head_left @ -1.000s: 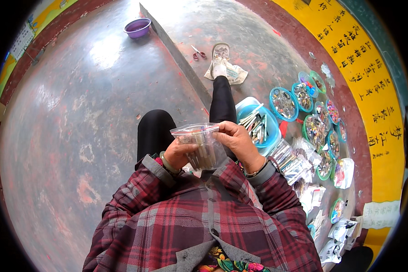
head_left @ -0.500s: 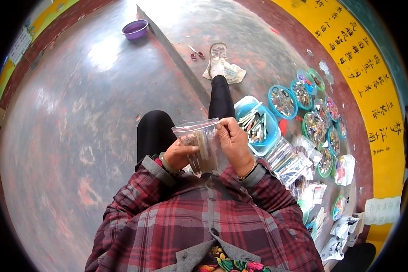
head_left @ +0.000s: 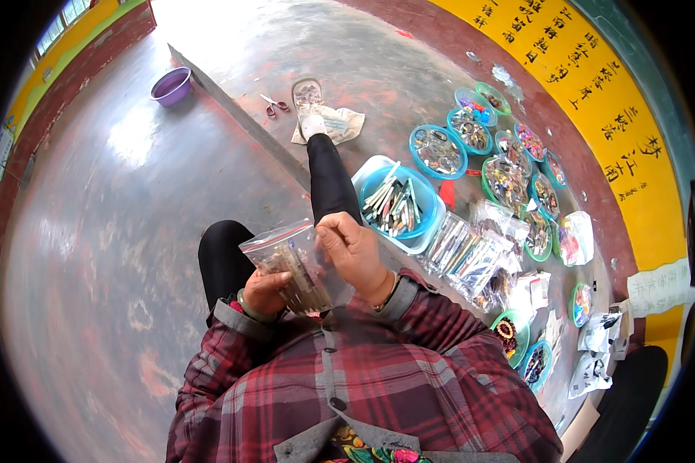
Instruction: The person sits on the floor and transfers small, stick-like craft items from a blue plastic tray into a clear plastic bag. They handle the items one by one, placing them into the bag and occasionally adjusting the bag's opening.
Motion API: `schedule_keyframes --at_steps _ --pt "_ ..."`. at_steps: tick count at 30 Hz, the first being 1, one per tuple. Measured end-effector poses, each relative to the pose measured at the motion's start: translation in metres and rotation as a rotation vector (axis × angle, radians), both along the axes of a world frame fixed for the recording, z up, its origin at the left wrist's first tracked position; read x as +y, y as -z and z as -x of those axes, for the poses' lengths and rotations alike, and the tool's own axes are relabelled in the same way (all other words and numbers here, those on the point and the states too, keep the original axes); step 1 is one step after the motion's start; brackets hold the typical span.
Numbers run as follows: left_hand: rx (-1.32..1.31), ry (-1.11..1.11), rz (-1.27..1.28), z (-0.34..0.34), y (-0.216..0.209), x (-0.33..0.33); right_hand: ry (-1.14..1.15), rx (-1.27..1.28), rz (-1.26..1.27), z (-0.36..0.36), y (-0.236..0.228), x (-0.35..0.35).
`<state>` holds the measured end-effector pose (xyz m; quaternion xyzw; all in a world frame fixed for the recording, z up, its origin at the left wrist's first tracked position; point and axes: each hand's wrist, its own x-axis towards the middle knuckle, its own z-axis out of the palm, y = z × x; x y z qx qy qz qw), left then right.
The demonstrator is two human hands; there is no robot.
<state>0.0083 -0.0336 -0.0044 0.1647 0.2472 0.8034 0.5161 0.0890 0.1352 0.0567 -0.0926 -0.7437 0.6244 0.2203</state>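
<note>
A clear zip-top plastic bag (head_left: 305, 282) with several slim pen-like sticks standing in it is held over my lap. My left hand (head_left: 266, 293) is closed on the bag's lower left side, thumb lying across its front. At the bag's upper right edge, the fingers of my right hand (head_left: 354, 255) are pinched together on the plastic. The bag leans to the left, and its red-lined top strip runs along the upper edge. What the sticks are exactly is blurred by the plastic.
Right of my leg, a blue basin (head_left: 438, 214) of pen-like sticks sits in a white tub (head_left: 362, 171). Beyond are bagged pens (head_left: 463, 255) and several small baskets of trinkets. Scissors (head_left: 273, 106) lie left of my foot on a cloth (head_left: 344, 127); a purple basin (head_left: 171, 86) stands farther off.
The view has swung to the right, so more of the baskets shows. The bag tilts further left, with both hands still on it.
</note>
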Motion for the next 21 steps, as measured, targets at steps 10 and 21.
schedule_keyframes --at_steps 10,21 --pt "-0.044 0.008 0.031 0.007 0.009 0.006 0.466 -0.441 -0.004 -0.011 0.167 0.207" --pt "-0.021 -0.003 0.168 0.007 0.010 0.013 0.555 -0.799 0.077 0.000 0.235 0.258"
